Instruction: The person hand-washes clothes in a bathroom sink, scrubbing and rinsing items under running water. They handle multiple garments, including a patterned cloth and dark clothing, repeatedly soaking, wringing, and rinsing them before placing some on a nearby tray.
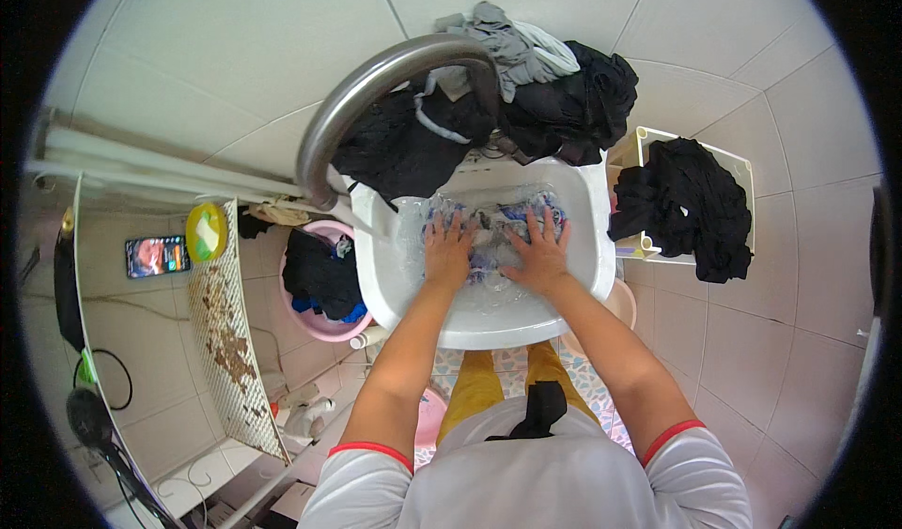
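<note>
A white washbasin [486,339] filled with rippling water is in front of me. Under the water lies a wet cloth item with blue and white patches [518,210], its shape blurred by splashes. My left hand [449,250] rests flat on its left part, fingers spread and pointing away from me. Spread in the same way, my right hand [541,254] presses down on the right part. Neither hand is closed around the cloth. A curved metal faucet [380,71] arches over the basin's back left.
Black clothes [416,141] and grey cloth [518,53] are heaped behind the basin. To the left stand a pink tub [325,335] of clothes and a rusty mesh shelf [225,339] beside a lit phone [156,255]. At right, black clothing [697,205] drapes over a white rack [740,162].
</note>
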### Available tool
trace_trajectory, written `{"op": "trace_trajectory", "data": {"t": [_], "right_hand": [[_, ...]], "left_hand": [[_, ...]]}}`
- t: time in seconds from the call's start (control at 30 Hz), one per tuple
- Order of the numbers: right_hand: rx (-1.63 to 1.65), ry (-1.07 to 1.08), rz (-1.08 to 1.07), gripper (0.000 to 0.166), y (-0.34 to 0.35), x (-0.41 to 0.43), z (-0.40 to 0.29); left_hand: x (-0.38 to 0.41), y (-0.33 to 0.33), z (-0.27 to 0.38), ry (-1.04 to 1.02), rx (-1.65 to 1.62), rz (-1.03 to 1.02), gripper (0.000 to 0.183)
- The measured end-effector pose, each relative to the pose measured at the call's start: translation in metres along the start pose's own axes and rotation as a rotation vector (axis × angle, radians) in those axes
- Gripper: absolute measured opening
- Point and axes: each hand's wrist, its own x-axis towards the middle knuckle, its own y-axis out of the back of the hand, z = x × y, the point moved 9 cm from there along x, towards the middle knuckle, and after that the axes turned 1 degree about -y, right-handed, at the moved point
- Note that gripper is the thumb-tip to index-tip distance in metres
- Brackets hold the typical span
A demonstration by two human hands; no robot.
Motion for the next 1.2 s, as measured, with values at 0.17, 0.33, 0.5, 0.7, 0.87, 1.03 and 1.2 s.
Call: {"op": "trace_trajectory", "data": {"t": [0.17,0.33,0.5,0.7,0.87,1.03,1.2], "right_hand": [[-0.079,-0.005,-0.031,0.065,-0.019,0.024,0.003],[-0.012,0.029,-0.097,0.058,-0.010,0.030,0.007],[0.083,0.056,-0.087,0.066,-0.023,0.022,0.020],[0.695,0.101,0.286,0.106,0.044,-0.012,-0.011],[0.886,0.364,0.555,0.093,0.080,-0.029,-0.047],[1.296,0.110,0.067,0.057,0.012,-0.004,-0.022],[0.829,-0.077,-0.150,0.069,-0.026,-0.006,-0.018]], "left_hand": [[0.010,-0.016,0.006,-0.041,0.080,-0.068,0.048],[0.010,0.017,-0.033,0.161,-0.211,-0.245,0.043],[-0.005,0.104,-0.036,0.217,-0.661,0.201,0.040],[-0.005,0.244,0.033,0.090,-1.361,0.355,0.037],[-0.021,0.289,0.069,-0.001,-1.546,0.343,0.046],[-0.026,0.227,-0.021,0.277,-1.440,0.541,0.020],[-0.052,0.034,-0.083,1.156,-2.023,0.335,0.011]]}}
